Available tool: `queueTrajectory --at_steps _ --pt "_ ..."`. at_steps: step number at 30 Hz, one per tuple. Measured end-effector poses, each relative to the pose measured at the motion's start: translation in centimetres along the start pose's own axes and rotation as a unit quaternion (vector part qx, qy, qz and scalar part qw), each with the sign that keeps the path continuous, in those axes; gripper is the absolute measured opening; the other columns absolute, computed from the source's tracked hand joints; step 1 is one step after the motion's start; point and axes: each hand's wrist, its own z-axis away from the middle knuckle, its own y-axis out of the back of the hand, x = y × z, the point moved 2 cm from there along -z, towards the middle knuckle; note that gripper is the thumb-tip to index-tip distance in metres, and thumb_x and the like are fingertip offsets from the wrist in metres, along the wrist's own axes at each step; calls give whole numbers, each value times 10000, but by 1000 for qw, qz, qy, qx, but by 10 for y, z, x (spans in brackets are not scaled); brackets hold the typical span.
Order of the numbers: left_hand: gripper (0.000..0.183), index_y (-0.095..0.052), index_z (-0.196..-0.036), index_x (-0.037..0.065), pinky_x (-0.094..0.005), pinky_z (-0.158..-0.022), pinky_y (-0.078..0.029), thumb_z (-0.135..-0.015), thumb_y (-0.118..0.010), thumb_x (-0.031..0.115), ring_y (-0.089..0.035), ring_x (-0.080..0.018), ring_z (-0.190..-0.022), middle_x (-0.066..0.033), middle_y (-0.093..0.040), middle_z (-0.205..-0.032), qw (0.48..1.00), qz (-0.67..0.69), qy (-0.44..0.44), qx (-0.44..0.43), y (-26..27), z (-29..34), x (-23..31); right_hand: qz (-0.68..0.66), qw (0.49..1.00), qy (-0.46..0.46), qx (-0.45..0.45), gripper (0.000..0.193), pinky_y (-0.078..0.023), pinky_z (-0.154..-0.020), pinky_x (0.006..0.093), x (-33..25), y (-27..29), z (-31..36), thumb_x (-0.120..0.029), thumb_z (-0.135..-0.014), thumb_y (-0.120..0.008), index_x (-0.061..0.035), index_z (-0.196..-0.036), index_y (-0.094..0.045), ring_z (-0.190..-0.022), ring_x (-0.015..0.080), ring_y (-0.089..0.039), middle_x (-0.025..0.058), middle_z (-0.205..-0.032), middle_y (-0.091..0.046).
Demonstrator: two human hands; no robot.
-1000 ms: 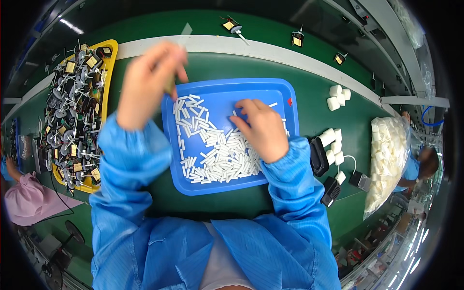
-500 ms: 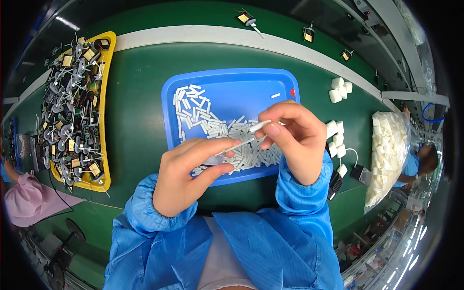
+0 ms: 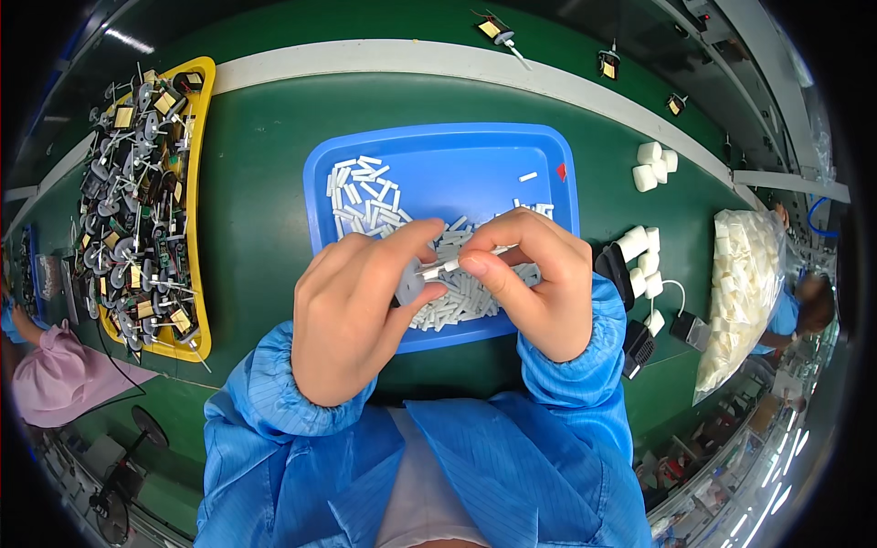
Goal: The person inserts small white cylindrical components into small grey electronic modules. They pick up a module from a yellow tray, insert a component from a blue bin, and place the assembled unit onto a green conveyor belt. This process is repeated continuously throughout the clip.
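My left hand is closed on a small part with a grey disc and a thin shaft pointing right. The rest of that part is hidden behind my fingers. My right hand pinches a short white tube at the shaft's end; whether the tube is around the shaft or only against it, I cannot tell. Both hands are above a blue tray, where many loose white tubes lie in a heap, with a few scattered toward the far right corner.
At the left, a yellow tray is piled with disc-and-shaft assemblies. White cylindrical pieces and a black adapter lie right of the blue tray, beside a clear bag of such pieces. Assemblies sit beyond the pale rail.
My hands have come together. The left has turned so the grey disc shows, and the right has brought the white tube to the shaft. The far assemblies appear further right.
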Motion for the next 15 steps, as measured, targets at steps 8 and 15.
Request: queueTrajectory --at_steps 8,15 --pt "449 -574 -1066 47 -318 -626 -460 -663 -770 65 -583 -234 -726 -75 -648 -869 995 -57 -77 4 -10 -18 -1 11 999 8 -30 121 -501 -539 271 13 5 -5 -60 -763 -708 -11 -861 -655 -632 197 -606 95 -770 -629" --pt "290 -605 -956 61 -339 -681 -468 -708 -747 111 -578 -288 -795 -118 -573 -913 981 -44 -143 124 -23 -118 -87 23 985 -33 165 398 -487 -649 254 23 19 -10 -72 -819 -635 -27 -1200 -529 -868 147 -577 90 -1115 -584"
